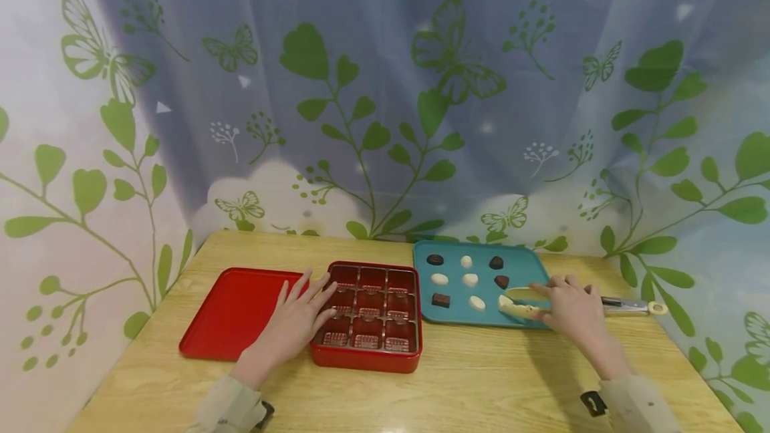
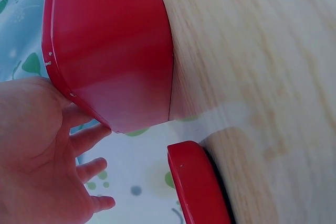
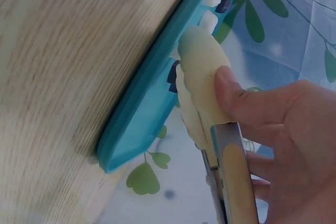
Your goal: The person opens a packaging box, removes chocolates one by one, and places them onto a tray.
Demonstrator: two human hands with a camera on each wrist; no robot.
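Note:
My right hand (image 1: 574,313) grips a pair of cream-tipped tongs (image 1: 522,312) over the right side of a teal tray (image 1: 526,269). The tong tips stand around a white chocolate (image 1: 504,301) at the tray's front right; whether they squeeze it I cannot tell. Several dark and white chocolates lie in rows on the tray. My left hand (image 1: 295,319), fingers spread, touches the left rim of a red box (image 1: 367,359) with a divided insert whose compartments hold no chocolates. In the left wrist view, that hand lies against the box wall (image 2: 110,51).
A red lid (image 1: 237,316) lies flat on the wooden table (image 1: 481,379), left of the box and partly under my left hand. Behind the table hangs a patterned curtain (image 1: 373,85). The tray's back edge is close to it.

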